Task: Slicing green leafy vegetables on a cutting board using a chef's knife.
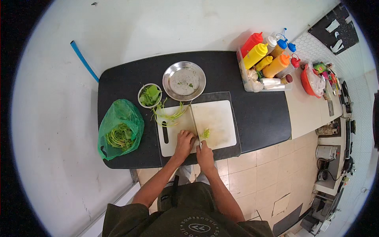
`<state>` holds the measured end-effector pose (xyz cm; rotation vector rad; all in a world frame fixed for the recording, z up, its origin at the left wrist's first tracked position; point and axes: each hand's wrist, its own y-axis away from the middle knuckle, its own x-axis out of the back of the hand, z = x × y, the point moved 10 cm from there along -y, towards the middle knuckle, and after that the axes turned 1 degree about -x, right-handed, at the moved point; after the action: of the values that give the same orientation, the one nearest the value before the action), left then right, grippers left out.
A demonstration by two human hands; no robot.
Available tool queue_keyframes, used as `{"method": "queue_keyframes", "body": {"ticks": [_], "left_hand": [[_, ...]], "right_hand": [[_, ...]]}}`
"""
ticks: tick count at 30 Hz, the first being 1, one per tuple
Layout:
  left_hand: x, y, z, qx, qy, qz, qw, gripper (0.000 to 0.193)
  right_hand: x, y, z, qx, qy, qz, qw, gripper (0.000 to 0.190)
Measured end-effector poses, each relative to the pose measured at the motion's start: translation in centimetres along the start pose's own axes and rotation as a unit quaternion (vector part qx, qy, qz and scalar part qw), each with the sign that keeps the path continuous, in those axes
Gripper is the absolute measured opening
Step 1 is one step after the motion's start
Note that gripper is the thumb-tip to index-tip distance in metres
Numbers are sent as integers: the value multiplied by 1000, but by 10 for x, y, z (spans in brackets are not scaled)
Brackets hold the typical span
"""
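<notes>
My right hand (205, 154) grips the handle of a kitchen knife (194, 118), whose blade points away from me across a white plastic cutting board (220, 118). Close to the blade's left side, my left hand (184, 143) rests on the board with its fingers curled; whatever lies beneath them is hidden. Just right of the blade sits a small heap of chopped green stems (205, 133). Long pale-green stems (171, 115) lie over the board's far left corner. Beyond that corner, a round bowl (142, 102) holds green leaves (151, 94).
A dark cloth (235, 134) lies under the board on the black tabletop (260, 115). Behind stands a steel plate (184, 84) with leaf bits. At left, a green plastic bag (120, 111) contains leafy stems (118, 137). A clear bin (244, 78) of squeeze bottles (256, 54) is at right.
</notes>
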<state>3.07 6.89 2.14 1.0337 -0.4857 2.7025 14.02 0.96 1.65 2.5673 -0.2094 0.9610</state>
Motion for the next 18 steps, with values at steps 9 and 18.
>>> {"method": "queue_keyframes", "body": {"ticks": [9,18], "left_hand": [[-2,5,-6,21,30,3,999,12],[-2,6,-8,4,31,19,999,13]], "right_hand": [[2,8,0,-5,4,-32,999,22],[-10,9,11,-8,33,-15,999,23]]}}
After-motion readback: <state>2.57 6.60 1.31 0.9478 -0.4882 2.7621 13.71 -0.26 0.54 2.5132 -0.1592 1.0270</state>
